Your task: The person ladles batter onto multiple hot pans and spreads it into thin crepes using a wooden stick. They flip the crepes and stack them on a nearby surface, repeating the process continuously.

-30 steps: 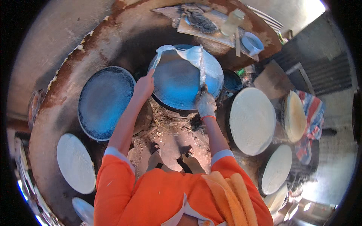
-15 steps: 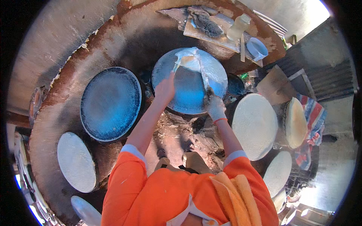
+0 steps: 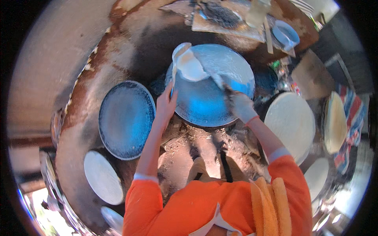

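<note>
My bare left hand [image 3: 167, 103] is closed on a long, thin spreading tool [image 3: 173, 80] at the left side of the centre round griddle [image 3: 204, 106]. My right hand [image 3: 241, 105], in a grimy pale glove, grips another long flat tool [image 3: 215, 78] coated in white, over the griddle's right part. Both tools reach into a soft white mass of batter [image 3: 192, 67] at the back left of the griddle. A thin pale layer [image 3: 232, 63] coats the back right of the griddle.
A dark griddle [image 3: 126, 120] stands at left. White rounds lie at lower left [image 3: 103, 177] and right [image 3: 289, 126], with a browned round [image 3: 334, 124] beside striped cloth [image 3: 350, 118]. A board [image 3: 204, 25] at the back bears a dark cloth, jar [image 3: 258, 11] and blue cup [image 3: 283, 35].
The white batter mass, stretched across the back of the griddle earlier, is now bunched at back left. My right hand has moved rightward, its tool slanting further left. The whole view has shifted.
</note>
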The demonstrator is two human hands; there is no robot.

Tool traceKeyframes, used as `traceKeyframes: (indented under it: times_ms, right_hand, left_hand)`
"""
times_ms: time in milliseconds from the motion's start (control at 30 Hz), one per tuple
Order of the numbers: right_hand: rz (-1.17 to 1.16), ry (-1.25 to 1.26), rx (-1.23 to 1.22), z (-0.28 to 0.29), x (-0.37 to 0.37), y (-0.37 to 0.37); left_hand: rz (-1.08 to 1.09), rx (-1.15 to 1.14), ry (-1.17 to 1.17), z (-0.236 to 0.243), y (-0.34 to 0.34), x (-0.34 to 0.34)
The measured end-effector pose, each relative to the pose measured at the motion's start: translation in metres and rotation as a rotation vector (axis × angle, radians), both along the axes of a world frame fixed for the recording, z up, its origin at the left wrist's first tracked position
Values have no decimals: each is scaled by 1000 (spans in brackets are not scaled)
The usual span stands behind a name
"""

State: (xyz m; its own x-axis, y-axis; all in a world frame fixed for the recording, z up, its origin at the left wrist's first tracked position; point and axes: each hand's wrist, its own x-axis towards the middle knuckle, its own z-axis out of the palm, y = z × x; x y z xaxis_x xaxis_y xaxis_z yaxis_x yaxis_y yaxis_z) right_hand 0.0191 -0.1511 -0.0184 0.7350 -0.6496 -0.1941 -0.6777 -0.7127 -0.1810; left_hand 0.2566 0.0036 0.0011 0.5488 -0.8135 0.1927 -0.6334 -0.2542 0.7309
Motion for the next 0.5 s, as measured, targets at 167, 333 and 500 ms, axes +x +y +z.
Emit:
traceKeyframes:
  times_ms: [167,333,500]
  right_hand:
    - [-86,-341,326,-8,-28,18]
    - [193,-195,99,27,-9,25]
    - [73,-58,95,28,-4,-6]
  left_hand:
    - [56,232,-40,-12,-36,-27]
    - [102,633,-373,-6,51,-40]
    - [160,726,-379,4,106,-57]
